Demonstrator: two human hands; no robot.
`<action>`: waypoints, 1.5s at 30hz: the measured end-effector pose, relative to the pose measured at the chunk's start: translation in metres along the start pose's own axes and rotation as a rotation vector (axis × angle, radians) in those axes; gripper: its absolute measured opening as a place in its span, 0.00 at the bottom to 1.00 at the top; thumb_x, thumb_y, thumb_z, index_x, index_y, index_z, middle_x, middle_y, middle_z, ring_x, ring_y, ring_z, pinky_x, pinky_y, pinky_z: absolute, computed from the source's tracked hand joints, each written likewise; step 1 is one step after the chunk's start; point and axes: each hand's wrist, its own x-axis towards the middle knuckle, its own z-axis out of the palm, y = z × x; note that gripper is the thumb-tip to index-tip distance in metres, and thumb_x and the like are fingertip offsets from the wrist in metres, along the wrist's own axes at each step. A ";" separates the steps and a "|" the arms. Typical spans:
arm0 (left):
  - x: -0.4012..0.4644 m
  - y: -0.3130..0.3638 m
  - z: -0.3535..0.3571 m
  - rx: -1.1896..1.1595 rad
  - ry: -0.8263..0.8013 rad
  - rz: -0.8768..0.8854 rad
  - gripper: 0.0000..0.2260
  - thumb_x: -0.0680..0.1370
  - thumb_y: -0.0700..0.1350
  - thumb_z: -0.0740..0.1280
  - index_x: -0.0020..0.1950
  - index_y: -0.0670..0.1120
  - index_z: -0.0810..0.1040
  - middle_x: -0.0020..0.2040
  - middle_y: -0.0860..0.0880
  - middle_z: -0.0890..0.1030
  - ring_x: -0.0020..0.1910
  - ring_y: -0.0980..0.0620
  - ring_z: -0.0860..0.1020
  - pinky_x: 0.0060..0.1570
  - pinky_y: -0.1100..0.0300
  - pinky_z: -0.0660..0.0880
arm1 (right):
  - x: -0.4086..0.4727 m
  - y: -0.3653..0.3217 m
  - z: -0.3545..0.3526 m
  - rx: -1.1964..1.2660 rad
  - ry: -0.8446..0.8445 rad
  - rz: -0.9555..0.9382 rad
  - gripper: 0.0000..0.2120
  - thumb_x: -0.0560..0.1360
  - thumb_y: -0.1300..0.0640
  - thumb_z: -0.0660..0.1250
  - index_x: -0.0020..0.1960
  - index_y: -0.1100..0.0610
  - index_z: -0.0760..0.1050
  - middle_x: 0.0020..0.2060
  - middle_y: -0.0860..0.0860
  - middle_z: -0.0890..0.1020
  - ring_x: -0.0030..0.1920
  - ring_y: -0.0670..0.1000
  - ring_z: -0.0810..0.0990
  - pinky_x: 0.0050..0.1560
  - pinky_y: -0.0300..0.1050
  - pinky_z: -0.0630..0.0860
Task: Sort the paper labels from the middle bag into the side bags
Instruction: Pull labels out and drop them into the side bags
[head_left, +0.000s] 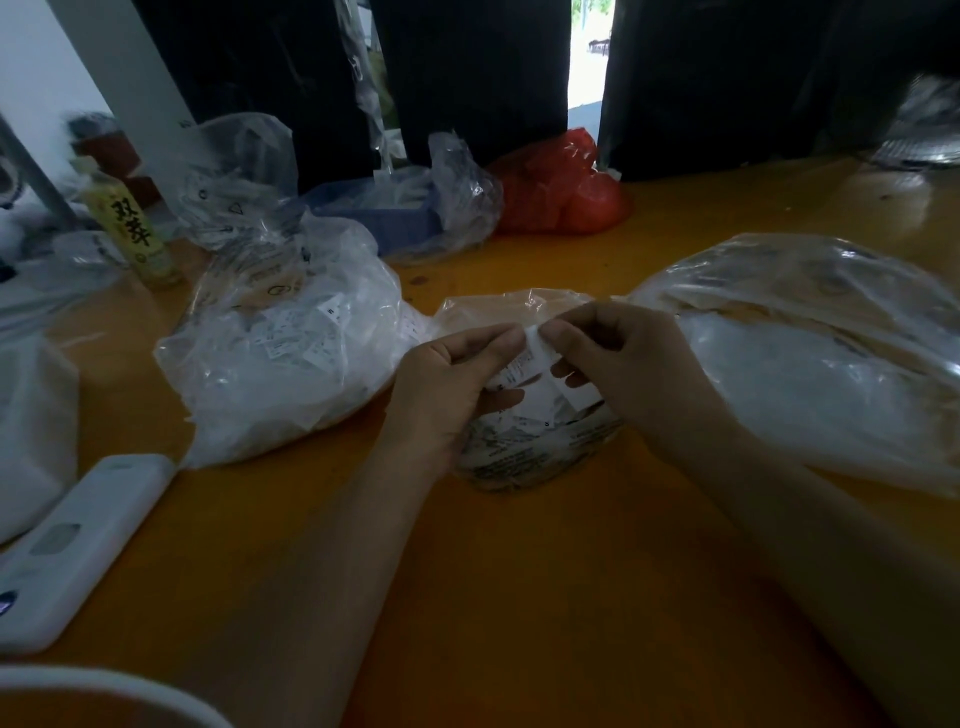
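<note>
The small clear middle bag (519, 457) with printed text lies on the orange table (519, 571), partly hidden by both hands. My left hand (452, 379) and my right hand (623, 364) pinch white paper labels (530, 364) between thumbs and fingertips just above that bag. More labels hang below the pinch. A clear side bag (280, 364) full of white labels sits to the left. A larger clear side bag (810, 353) with white contents lies to the right.
A white flat device (78, 545) lies front left, a white rim (104, 691) at the bottom corner. A yellow bottle (130, 223), further clear bags (234, 176), a blue tray (384, 218) and a red bag (561, 187) stand along the back. Dark curtains hang behind.
</note>
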 end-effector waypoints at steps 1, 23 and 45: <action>0.001 0.000 -0.001 -0.010 0.002 -0.004 0.11 0.69 0.51 0.78 0.49 0.51 0.89 0.50 0.48 0.89 0.49 0.51 0.88 0.39 0.64 0.82 | 0.000 0.000 0.000 0.000 -0.005 -0.004 0.02 0.78 0.49 0.70 0.48 0.45 0.80 0.41 0.39 0.85 0.40 0.41 0.84 0.40 0.29 0.77; 0.005 0.051 -0.094 0.989 0.931 0.623 0.14 0.79 0.36 0.65 0.62 0.44 0.85 0.61 0.43 0.85 0.60 0.45 0.81 0.58 0.69 0.71 | 0.015 0.009 -0.070 -1.190 0.079 0.243 0.13 0.79 0.66 0.61 0.35 0.60 0.70 0.30 0.54 0.73 0.29 0.53 0.73 0.27 0.43 0.66; 0.007 0.044 -0.072 1.057 0.894 0.618 0.19 0.81 0.43 0.57 0.67 0.47 0.81 0.65 0.43 0.81 0.69 0.41 0.72 0.67 0.48 0.62 | 0.022 0.023 -0.093 -1.258 -0.002 0.357 0.15 0.77 0.61 0.65 0.33 0.55 0.67 0.30 0.52 0.70 0.37 0.55 0.74 0.39 0.46 0.71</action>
